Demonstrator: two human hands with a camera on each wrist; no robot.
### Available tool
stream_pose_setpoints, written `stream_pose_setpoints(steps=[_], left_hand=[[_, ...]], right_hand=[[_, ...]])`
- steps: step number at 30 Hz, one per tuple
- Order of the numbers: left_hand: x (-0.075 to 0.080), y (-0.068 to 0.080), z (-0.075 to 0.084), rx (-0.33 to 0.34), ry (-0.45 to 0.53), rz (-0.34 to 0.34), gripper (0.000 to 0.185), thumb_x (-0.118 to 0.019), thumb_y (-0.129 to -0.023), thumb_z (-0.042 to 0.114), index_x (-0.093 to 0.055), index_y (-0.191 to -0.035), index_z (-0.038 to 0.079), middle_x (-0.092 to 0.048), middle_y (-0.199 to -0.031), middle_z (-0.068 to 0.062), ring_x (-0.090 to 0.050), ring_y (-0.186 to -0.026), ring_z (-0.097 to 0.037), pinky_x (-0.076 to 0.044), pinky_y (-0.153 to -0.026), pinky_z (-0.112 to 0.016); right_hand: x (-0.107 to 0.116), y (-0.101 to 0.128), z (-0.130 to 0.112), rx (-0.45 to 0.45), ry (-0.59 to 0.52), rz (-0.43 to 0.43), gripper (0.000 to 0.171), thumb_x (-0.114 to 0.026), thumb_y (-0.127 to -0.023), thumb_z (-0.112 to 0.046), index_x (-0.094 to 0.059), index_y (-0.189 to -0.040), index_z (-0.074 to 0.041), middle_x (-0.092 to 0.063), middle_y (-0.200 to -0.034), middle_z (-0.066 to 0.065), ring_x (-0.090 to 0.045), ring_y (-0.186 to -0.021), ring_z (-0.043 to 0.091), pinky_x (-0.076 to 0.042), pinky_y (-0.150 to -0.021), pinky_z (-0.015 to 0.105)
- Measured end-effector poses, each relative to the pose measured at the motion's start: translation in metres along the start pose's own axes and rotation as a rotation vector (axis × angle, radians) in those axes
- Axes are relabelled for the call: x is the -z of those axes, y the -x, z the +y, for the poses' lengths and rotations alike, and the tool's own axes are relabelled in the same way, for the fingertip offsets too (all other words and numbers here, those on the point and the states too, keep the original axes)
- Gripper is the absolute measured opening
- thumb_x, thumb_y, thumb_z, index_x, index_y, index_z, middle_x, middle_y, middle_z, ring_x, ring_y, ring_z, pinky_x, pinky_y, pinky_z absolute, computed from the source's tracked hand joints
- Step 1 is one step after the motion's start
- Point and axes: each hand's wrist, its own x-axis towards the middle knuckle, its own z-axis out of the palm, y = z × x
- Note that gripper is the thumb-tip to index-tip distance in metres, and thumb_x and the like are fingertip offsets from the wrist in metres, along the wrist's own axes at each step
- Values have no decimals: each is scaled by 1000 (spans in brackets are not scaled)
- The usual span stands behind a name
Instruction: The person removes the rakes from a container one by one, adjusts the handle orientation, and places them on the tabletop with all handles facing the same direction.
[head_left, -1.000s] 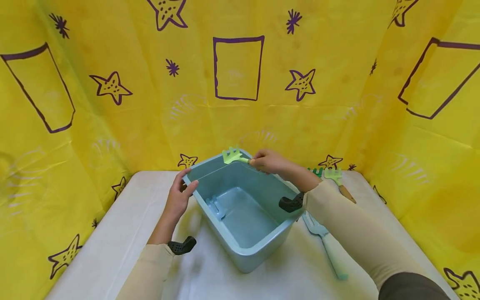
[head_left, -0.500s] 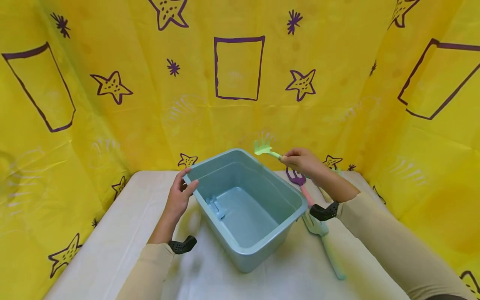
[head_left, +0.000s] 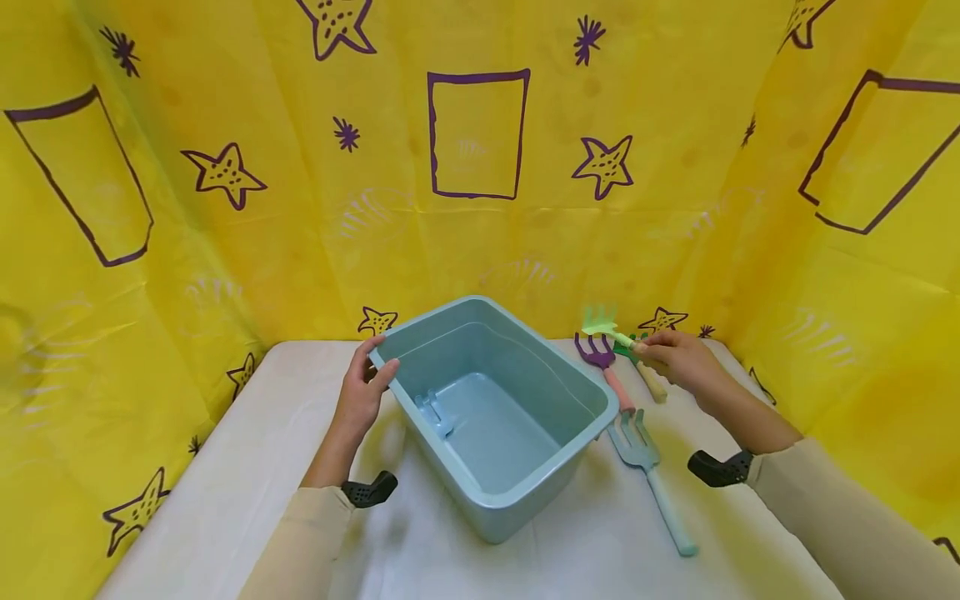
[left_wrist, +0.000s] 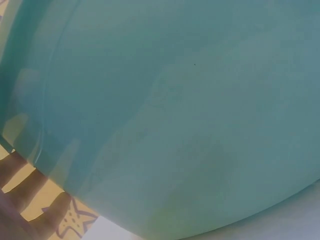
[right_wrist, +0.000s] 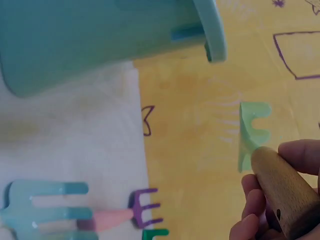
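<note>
A second ago our right hand held the light green toy rake with a wooden handle over the teal plastic bin; now it grips that rake right of the bin, above the purple rake on the white tabletop. Our left hand keeps its grip on the bin's left rim, fingers curled over it
</note>
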Motion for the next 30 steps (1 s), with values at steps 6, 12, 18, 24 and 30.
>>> stream_pose_setpoints(steps=[6, 12, 18, 24, 30], left_hand=[[-2, 0, -2, 3, 6, 6, 55, -56, -99, 33, -34, -148, 22, -38, -146, -13, -43, -126, -37, -40, -102, -54], [-2, 10, 20, 14, 11, -20, 55, -54, -100, 25, -31, -149, 15, -35, -148, -16, -40, -128, -39, -38, -103, -54], [-3, 17, 37, 14, 4, -29, 55, -53, -100, 23, -30, -149, 10, -34, -149, -19, -40, -128, -41, -38, -103, -54], [-2, 17, 37, 18, 5, -28, 55, -53, -100, 24, -30, -149, 10, -34, -149, -19, -40, -128, -41, -38, -103, -54], [-3, 17, 37, 30, 6, -32, 55, -53, -100, 24, -30, -149, 11, -33, -150, -18, -40, -128, -40, -38, -104, -54]], right_hand=[[16, 19, 28, -32, 26, 29, 50, -54, -99, -38, -55, -121, 7, -63, -96, 4, -51, -76, 17, -42, -60, 30], [25, 33, 55, -95, 54, 59, 55, -52, -100, -39, -52, -124, 10, -63, -100, 9, -52, -86, 24, -44, -66, 32], [30, 47, 80, -117, 71, 76, 56, -51, -100, -39, -51, -122, 13, -65, -98, 10, -53, -86, 26, -44, -65, 33], [27, 56, 107, -148, 84, 93, 56, -52, -100, -38, -52, -119, 14, -64, -103, 17, -54, -92, 30, -47, -71, 33], [20, 65, 126, -183, 71, 101, 53, -52, -101, -36, -53, -116, 14, -63, -106, 23, -56, -96, 35, -50, -74, 34]])
